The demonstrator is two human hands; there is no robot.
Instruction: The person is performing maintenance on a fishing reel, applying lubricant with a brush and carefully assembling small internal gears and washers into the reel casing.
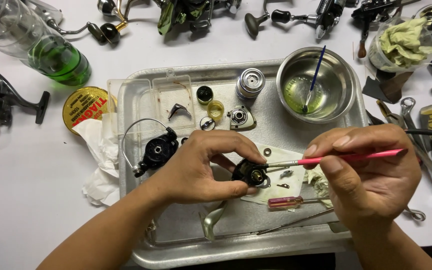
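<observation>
White table (pixel 21 200) covered in fishing reels and tools, with a metal tray (pixel 186 250) filling the middle of the frame. Just below center, the left hand (pixel 201 165) pinches a small black reel part (pixel 250 172) with a brass hub (gear housing, I think). The right hand (pixel 371 175) is closed round a pink-handled brush (pixel 336 158), its tip touching the part.

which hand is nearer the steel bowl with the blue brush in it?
Right. The right hand sits just below the steel bowl, holding a pink-handled brush. The left hand is farther off, lower left, gripping a black reel part.
</observation>
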